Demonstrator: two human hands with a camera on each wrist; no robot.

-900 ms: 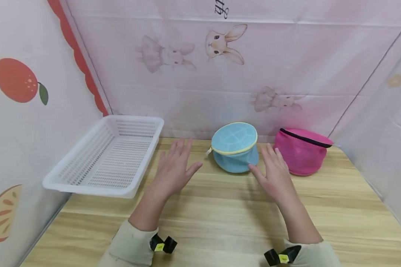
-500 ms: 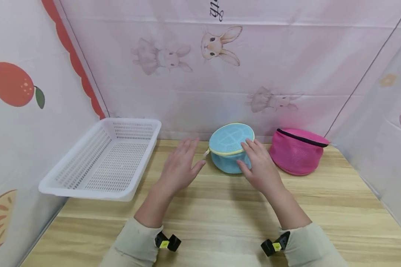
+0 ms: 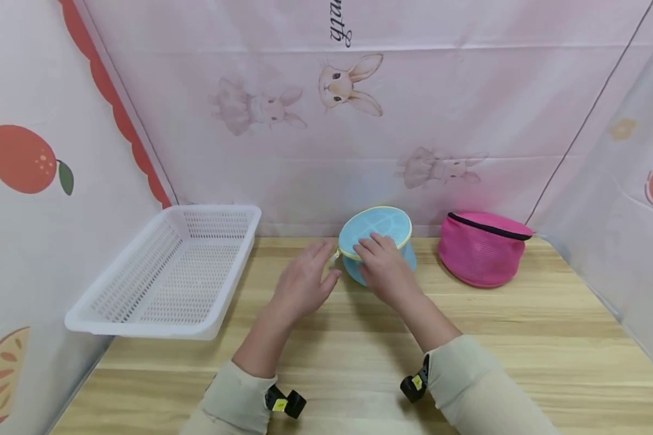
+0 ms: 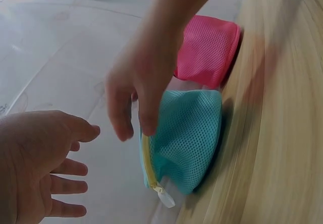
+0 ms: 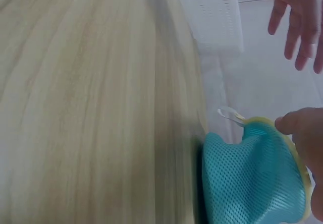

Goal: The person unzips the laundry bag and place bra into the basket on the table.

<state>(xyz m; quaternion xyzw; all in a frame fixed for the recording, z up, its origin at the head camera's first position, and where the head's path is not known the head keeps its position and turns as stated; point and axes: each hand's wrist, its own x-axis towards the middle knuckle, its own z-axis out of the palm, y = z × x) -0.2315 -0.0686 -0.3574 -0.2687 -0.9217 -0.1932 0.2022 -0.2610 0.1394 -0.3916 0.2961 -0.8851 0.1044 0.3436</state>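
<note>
A round blue mesh zip bag (image 3: 378, 222) with a yellow zipper round its top stands on the table. My right hand (image 3: 390, 270) is at the bag's front, fingers loosely bent over the lid's near edge. In the right wrist view its thumb (image 5: 295, 125) is right by the yellow zipper; I cannot tell whether it touches. My left hand (image 3: 303, 279) hovers left of the bag with fingers spread and nothing in them. The white zipper pull (image 4: 164, 197) hangs between the hands, untouched. Part of the bag's front is hidden behind my right hand.
To the right sits a pink mesh zip bag (image 3: 481, 257) with a black zipper. A white perforated plastic basket (image 3: 234, 290) stands at the left. The wooden table (image 3: 528, 338) ends against a pink printed cloth wall (image 3: 283, 181) at the back.
My right hand has moved left from between the two bags to the blue bag's front edge. My left hand has shifted slightly right toward the zipper pull. Both bags stay in place.
</note>
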